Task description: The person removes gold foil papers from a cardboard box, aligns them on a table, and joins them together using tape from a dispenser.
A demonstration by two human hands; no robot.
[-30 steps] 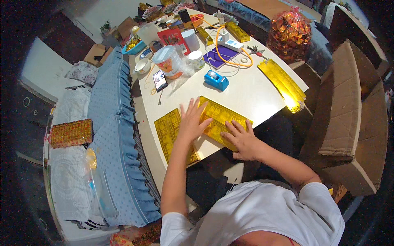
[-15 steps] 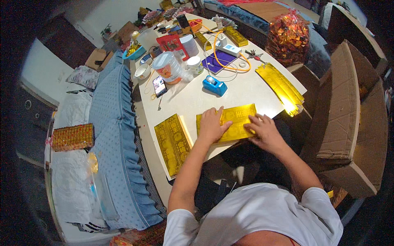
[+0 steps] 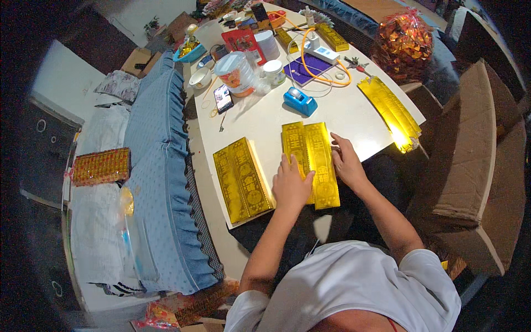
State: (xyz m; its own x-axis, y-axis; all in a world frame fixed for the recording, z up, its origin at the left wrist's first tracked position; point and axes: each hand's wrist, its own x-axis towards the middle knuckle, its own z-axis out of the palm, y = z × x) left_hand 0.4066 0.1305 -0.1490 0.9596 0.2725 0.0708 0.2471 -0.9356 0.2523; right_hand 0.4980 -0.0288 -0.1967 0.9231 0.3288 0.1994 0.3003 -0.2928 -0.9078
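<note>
Two long shiny gold embossed strips [image 3: 325, 182] lie side by side at the near edge of the white table [image 3: 260, 130], between the hands, left one set slightly farther from the person. Left hand [image 3: 291, 187]: palm down, fingertips on the lower part of the left strip, thumb apart and pointing at the right strip; not clamped. Right hand [image 3: 347, 163]: fingers and thumb apart, tips just beside the right strip's outer edge; cannot tell if touching. Thick gold embossed stack [image 3: 241, 180] left of the left hand, apart from it. Fanned bundle of glossy gold strips [image 3: 389, 110] at the table's right edge, beyond the right hand.

Containers: clear plastic tub with orange label [image 3: 235, 77], contents can't tell. Small round white bowl [image 3: 200, 79] to its left, inside too small to read. White-lidded round jar [image 3: 273, 72] to the tub's right, lid on. Light-blue plastic basket [image 3: 191, 56] at the far left, yellow-gold items in it. Clear plastic bag [image 3: 405, 44] beyond the table's right side, packed with shiny orange-gold pieces. Large brown cardboard box [image 3: 456, 171] at right, flaps open, inside mostly hidden. Blue tape dispenser [image 3: 300, 102] stands beyond the strips.
</note>
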